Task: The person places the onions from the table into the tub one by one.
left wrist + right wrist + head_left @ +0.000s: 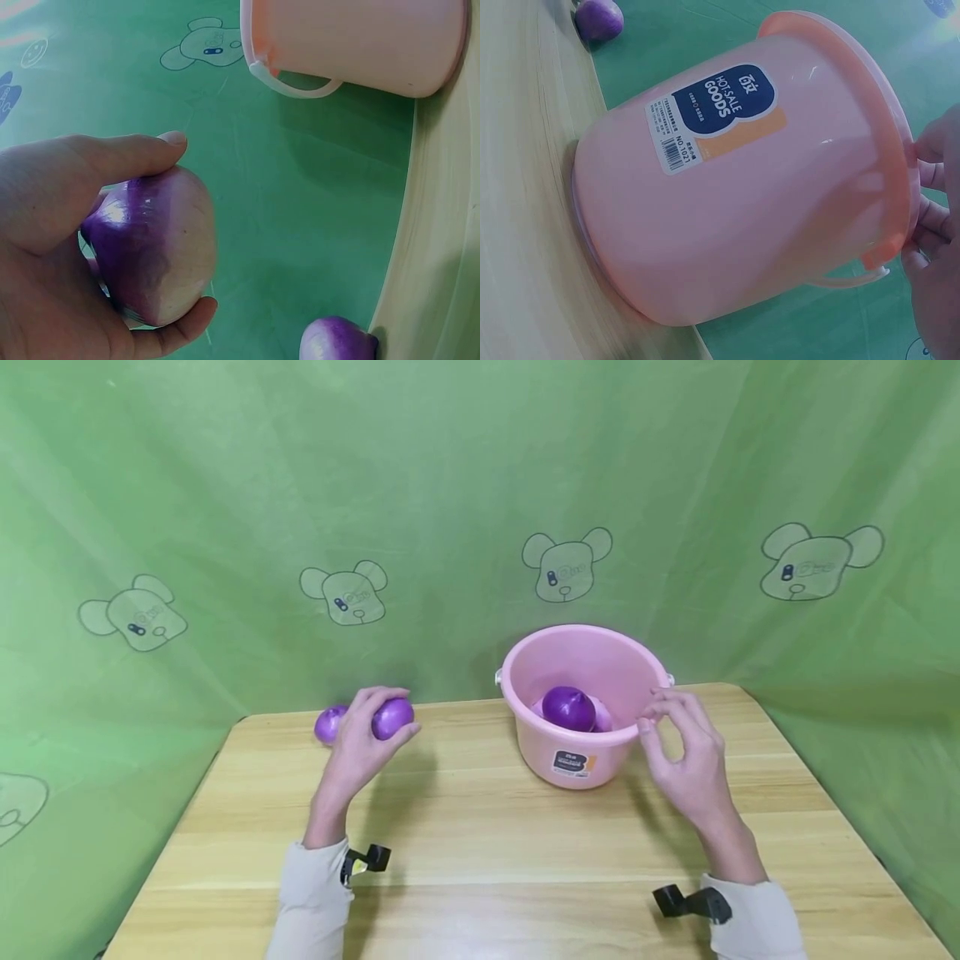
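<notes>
Pale sleeves (311, 902), a pair, each with a small black device (377, 857) at the wrist, lie nearest the viewer. Left hand (360, 753): fingers and thumb clamp a purple onion (393, 720), raised off the wooden table (480, 843), well apart from the bucket. Second onion (327, 727): rests on the table's far left, just beside that hand. Pink bucket (537, 748): upright, right of centre, labelled; a dark purple onion (567, 710) lies inside, paler contents beneath it only partly visible. Right hand (696, 772): fingertips and thumb pinch the bucket's rim on its right side, apart from the left hand. Step in hand, by judgement: loading the bucket, the held onion not yet delivered. Next move probably calls for carrying it rightward over the rim and lowering it gently, the bucket kept steady.
</notes>
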